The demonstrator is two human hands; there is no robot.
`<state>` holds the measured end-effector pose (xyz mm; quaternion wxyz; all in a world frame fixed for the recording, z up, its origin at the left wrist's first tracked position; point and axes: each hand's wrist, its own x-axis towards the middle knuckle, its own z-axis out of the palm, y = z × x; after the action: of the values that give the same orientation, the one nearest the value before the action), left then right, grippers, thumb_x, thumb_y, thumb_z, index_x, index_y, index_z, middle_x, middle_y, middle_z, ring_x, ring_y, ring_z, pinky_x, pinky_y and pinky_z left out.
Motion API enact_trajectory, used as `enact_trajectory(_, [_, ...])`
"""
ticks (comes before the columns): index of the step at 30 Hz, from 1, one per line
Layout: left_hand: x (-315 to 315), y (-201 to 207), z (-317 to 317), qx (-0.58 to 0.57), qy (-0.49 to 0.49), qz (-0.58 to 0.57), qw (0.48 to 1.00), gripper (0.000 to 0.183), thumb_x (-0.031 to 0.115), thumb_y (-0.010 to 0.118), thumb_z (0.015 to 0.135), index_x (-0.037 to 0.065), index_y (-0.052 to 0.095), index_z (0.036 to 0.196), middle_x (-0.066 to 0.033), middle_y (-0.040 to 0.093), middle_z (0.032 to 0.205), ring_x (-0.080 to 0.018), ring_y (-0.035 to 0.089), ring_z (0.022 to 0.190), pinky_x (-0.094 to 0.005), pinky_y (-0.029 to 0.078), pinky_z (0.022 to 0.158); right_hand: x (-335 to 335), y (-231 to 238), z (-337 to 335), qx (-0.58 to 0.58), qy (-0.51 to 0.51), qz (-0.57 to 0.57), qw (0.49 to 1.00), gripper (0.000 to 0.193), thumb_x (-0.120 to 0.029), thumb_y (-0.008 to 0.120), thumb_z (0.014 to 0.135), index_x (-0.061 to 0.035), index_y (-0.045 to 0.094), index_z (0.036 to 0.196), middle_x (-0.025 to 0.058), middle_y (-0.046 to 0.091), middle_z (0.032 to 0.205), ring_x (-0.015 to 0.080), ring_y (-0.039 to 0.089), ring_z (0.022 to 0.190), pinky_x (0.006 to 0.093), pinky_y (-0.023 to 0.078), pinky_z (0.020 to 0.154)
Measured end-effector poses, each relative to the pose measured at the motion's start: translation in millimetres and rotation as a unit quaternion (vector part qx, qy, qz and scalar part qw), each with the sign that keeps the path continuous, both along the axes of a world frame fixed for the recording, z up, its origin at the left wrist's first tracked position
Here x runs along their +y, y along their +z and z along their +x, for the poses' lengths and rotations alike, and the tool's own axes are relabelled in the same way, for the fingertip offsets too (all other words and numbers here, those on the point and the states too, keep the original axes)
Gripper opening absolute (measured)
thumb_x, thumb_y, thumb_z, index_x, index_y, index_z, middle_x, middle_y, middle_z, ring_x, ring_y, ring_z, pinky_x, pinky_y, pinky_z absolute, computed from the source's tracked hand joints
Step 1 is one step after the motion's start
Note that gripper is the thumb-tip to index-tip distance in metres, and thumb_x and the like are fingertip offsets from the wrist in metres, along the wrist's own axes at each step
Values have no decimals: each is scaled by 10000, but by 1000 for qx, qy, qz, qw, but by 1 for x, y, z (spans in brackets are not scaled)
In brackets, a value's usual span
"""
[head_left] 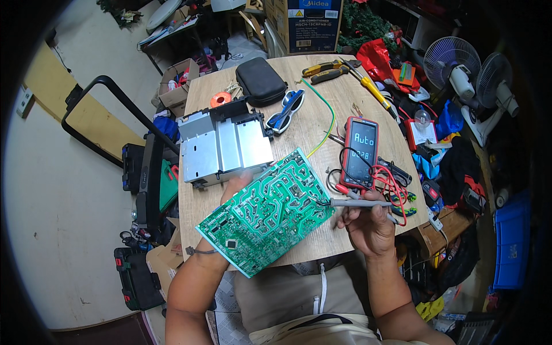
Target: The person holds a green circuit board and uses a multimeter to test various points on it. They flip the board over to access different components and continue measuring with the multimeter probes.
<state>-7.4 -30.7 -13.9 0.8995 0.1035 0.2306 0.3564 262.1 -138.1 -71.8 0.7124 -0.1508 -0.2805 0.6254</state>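
You sit in cluttered home repair workshop: multimeter (359, 150) and pliers (325, 70) on wooden tabletop (313, 123), tool cases (137, 277) on floor, fans (460, 66) (plus boxes) crowding round.

Circuit board (265, 213) lies left of multimeter (360, 150) (metal chassis (224, 146) behind).

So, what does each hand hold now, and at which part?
Left hand holds the green circuit board by its far edge; right hand holds a grey probe along its shaft.
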Motion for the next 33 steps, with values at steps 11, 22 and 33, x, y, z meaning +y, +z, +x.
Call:
enact_trajectory(11, [6, -14, -2, -53, -40, -27, 997, 571, 481, 447, 1081, 4, 551, 1377, -202, 676, 1315, -336, 718, 1111, -479, 600, 973, 0, 1, -1, 2, -3, -3, 1000, 339, -263, 686, 1010, -83, 668, 1297, 142, 732, 963, 270, 709, 911, 499, 576, 819])
enact_trajectory(22, [2, -12, -1, -71, -50, -18, 996, 601, 495, 459, 1073, -1, 540, 1403, -206, 664, 1340, -340, 704, 1144, -487, 580, 1007, 0, 0, -1, 1, -7, -2, 1000, 336, -261, 690, 1007, -75, 675, 1287, 142, 732, 958, 269, 712, 908, 496, 582, 813])
enact_trajectory(33, [-5, -10, -2, -89, -53, -2, 995, 633, 509, 471, 1065, -6, 529, 1428, -211, 651, 1365, -343, 691, 1178, -496, 559, 1042, 0, 0, -1, -2, -10, -3, 1000, 337, -256, 695, 1004, -65, 674, 1281, 143, 736, 966, 271, 714, 912, 495, 579, 818])
